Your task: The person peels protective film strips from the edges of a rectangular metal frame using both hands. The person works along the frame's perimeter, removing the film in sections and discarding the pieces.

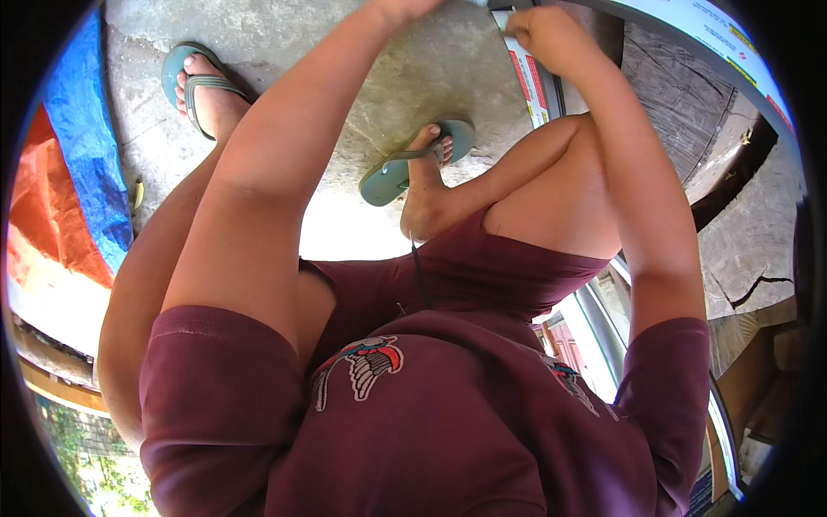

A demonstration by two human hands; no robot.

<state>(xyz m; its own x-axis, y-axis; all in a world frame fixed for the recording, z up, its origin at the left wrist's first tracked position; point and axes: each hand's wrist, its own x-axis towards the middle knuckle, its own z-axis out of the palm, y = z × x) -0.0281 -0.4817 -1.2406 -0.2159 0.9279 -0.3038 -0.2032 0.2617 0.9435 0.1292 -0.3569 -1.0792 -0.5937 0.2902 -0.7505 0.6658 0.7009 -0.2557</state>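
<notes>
My left hand point(410, 7) reaches to the top edge of the picture, where its fingers are cut off. To its right, my right hand point(551, 39) is closed, its fingers curled beside a dark frame bar point(527, 73) with a white film printed in red. What those fingers grip, if anything, is too small to make out. Between the two hands a bit of something pale point(476, 3) shows at the upper edge. A second frame bar point(719, 39), wrapped in bluish-white printed film, curves across the upper right.
Concrete floor point(284, 39) lies beneath, with my feet in green flip-flops point(383, 179). A blue and orange tarp point(82, 129) hangs at the left. Cracked wooden blocks point(668, 86) stand at the right, near my right arm. More pale framing point(603, 323) passes beside my right thigh.
</notes>
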